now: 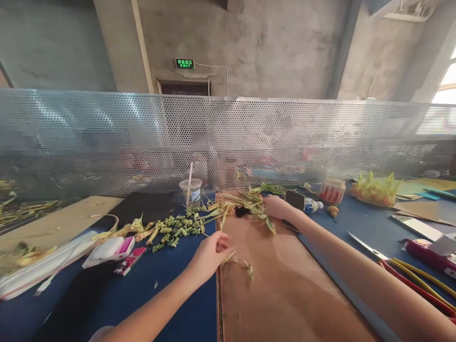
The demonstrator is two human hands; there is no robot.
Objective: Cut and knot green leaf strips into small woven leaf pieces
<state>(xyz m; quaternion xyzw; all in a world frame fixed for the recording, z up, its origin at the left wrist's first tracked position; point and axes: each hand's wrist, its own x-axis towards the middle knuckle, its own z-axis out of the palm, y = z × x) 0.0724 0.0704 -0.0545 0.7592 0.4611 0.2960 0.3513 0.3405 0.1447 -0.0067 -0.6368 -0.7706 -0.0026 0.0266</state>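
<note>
My left hand (213, 250) is closed in a pinch over the left edge of the brown cardboard (263, 294). A thin, curled plant sprig (245, 267) trails from its fingertips above the board. Farther away, my right hand (279, 207) is closed at the right side of a bundle of drying leafy stems (231, 207), its fingertips partly hidden. Something black (243, 211) lies among these stems. To the left, a cluster of green seed heads (178, 229) rests on the blue table.
A plastic cup (191, 191) with a straw stands behind the seed heads. Scissors (370, 247), a glass jar (332, 191), a bottle (312, 205) and a yellow crown-like piece (376, 188) are on the right. A perforated metal screen (270, 137) borders the table's far side.
</note>
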